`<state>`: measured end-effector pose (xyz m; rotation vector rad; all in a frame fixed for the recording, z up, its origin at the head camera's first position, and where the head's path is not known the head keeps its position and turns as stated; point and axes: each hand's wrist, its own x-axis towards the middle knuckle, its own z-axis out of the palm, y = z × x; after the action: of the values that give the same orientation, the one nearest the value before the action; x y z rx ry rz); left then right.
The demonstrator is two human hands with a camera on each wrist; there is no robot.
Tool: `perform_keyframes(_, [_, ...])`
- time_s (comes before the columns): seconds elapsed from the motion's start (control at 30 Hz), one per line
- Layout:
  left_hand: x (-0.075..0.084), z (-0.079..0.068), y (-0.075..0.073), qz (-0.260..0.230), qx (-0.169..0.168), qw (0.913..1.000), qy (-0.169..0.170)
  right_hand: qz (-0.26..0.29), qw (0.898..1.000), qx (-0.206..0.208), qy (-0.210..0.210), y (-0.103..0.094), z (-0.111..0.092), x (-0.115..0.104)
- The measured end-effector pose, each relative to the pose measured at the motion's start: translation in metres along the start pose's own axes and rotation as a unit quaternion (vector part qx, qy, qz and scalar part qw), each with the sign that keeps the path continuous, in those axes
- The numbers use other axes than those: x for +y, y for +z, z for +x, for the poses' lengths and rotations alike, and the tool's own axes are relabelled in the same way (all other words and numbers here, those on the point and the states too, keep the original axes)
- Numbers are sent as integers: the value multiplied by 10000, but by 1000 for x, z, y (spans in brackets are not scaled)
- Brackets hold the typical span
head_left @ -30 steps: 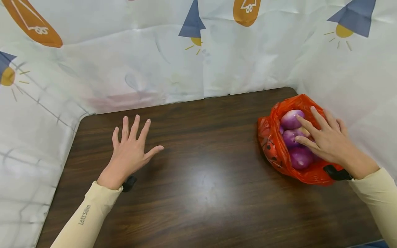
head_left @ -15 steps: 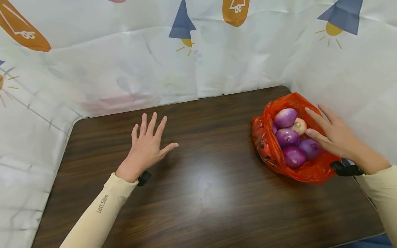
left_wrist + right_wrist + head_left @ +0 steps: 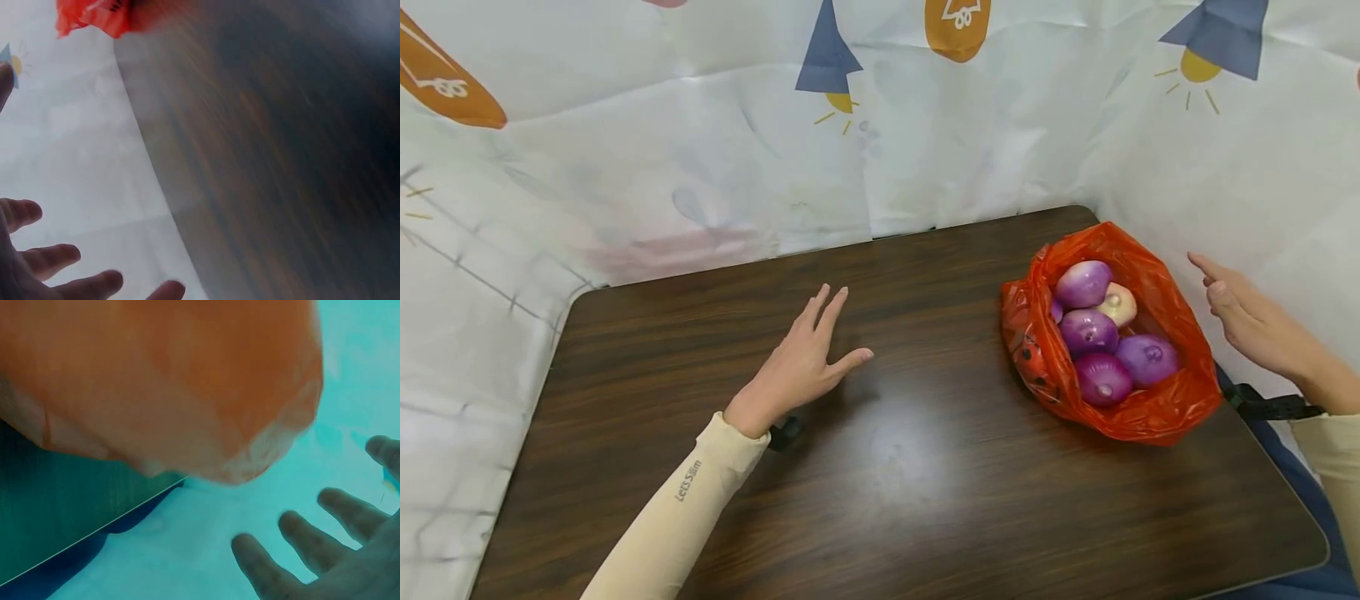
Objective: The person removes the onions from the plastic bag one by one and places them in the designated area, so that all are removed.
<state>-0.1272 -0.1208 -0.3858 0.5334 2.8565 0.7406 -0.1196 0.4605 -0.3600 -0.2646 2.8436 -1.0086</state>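
Note:
A red plastic bag (image 3: 1180,417) stands with its mouth spread wide on the right side of the dark wooden table (image 3: 925,500). Inside lie several purple onions (image 3: 1150,360) and a paler, cream-coloured onion (image 3: 1117,305). My right hand (image 3: 1262,321) hovers just to the right of the bag, fingers straight, holding nothing; in the right wrist view the bag's side (image 3: 187,381) fills the upper part. My left hand (image 3: 797,367) is over the middle-left of the table, fingers extended and thumb apart, with nothing in it. The left wrist view shows the bag's edge (image 3: 100,15) at the top.
White patterned sheets (image 3: 737,150) hang behind the table and along both sides. The table's right edge (image 3: 1277,467) runs close beside the bag, with dark blue cloth (image 3: 1311,500) below it. Black wrist straps (image 3: 1273,406) sit at my sleeves.
My right hand has moved right, from over the onions to outside the bag. My left hand has moved right across the table toward the bag. The bag and onions stay in place.

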Motion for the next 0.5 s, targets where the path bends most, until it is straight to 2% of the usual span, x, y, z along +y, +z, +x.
perform_keyframes(0.13, [7, 7, 8, -1012, -179, 9947, -3, 358, 9990, -245, 133, -4, -1, 16])
perform_keyframes(0.27, [13, 17, 17, -1969, -341, 9798, 75, 884, 9951, -414, 145, -4, 0, 30])
perform_keyframes(0.33, [15, 22, 23, -2469, -438, 9680, 109, 1188, 9913, -526, 196, -4, 2, 35])
perform_keyframes(0.4, [18, 28, 28, -3014, -542, 9519, 113, 1469, 9867, -663, 223, -4, 5, 38])
perform_keyframes(0.5, [23, 36, 36, -3952, -819, 9149, 15, 1973, 9753, -945, 302, -3, 9, 43])
